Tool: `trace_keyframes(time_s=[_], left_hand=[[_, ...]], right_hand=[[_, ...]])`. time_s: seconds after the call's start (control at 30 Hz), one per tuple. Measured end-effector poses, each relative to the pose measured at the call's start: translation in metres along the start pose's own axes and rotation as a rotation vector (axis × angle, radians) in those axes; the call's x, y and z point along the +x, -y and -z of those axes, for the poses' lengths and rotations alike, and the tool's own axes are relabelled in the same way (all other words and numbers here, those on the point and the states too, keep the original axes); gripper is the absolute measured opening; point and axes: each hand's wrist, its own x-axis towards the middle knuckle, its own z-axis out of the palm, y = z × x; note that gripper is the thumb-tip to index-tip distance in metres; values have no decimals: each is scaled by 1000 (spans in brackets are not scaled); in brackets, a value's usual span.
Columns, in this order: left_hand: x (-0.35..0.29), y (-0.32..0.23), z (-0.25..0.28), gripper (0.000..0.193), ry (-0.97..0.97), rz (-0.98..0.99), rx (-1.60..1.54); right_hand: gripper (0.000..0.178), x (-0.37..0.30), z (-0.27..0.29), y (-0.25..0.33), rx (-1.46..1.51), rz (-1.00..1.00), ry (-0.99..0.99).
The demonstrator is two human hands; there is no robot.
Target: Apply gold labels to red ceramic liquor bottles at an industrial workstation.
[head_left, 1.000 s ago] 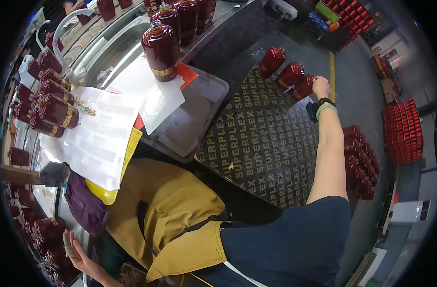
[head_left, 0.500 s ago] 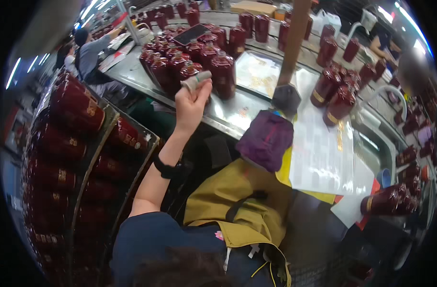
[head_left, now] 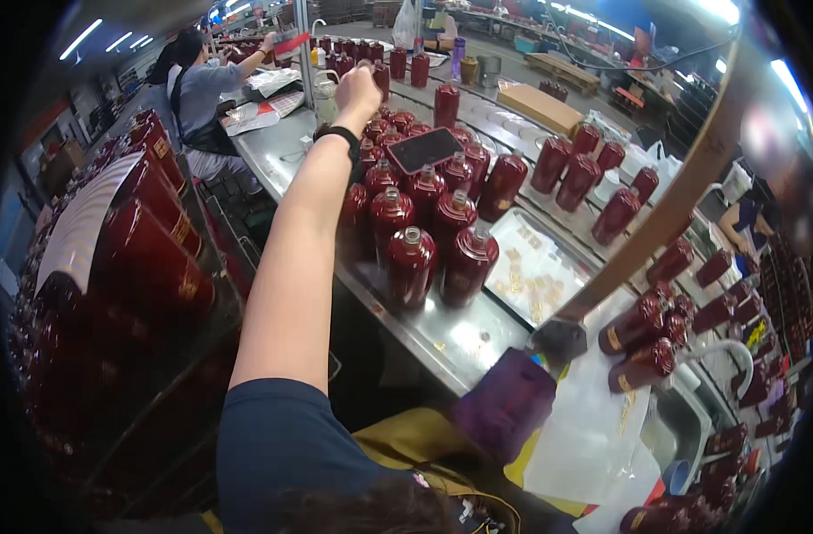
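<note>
My left arm stretches far over the metal table, a dark band on its wrist. At the table's far end my left hand [head_left: 359, 96] is closed, fingers curled away from view. What they hold is hidden; a dark red bottle [head_left: 381, 82] stands right beside the fingertips. Below and right of the hand is a cluster of glossy dark red bottles [head_left: 410, 267] with open necks. A black phone [head_left: 426, 150] lies on top of several of them. My right hand is out of view.
A white tray [head_left: 524, 236] with small gold pieces lies right of the cluster. A brown post [head_left: 651, 222] slants across. Purple cloth [head_left: 506, 402] hangs at the near edge. More bottles [head_left: 148, 245] are stacked left; a sink [head_left: 682, 418] is at right. Another person [head_left: 202, 98] works far left.
My left hand has reached forward, from above the near bottles to the table's far end. The view has shifted with it, and the greyish cloth seen at my fingers no longer shows.
</note>
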Motion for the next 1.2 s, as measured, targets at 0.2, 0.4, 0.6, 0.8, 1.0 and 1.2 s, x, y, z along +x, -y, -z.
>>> trace_keyframes(time_s=[0.2, 0.4, 0.6, 0.8, 1.0, 1.2], left_hand=[[36, 104, -50, 38, 543, -54, 369], [26, 140, -76, 19, 206, -150, 386], [49, 139, -66, 22, 386, -17, 566], [54, 151, -83, 33, 716, 162, 570], [56, 170, -65, 26, 293, 106, 433], [132, 48, 10, 25, -22, -23, 366]], right_hand=[[6, 34, -39, 49, -36, -56, 197], [15, 77, -71, 87, -121, 133, 297], [17, 57, -100, 60, -63, -58, 412], [17, 51, -100, 70, -17, 1, 394], [25, 60, -98, 94, 94, -12, 462], [21, 56, -104, 89, 155, -24, 493]])
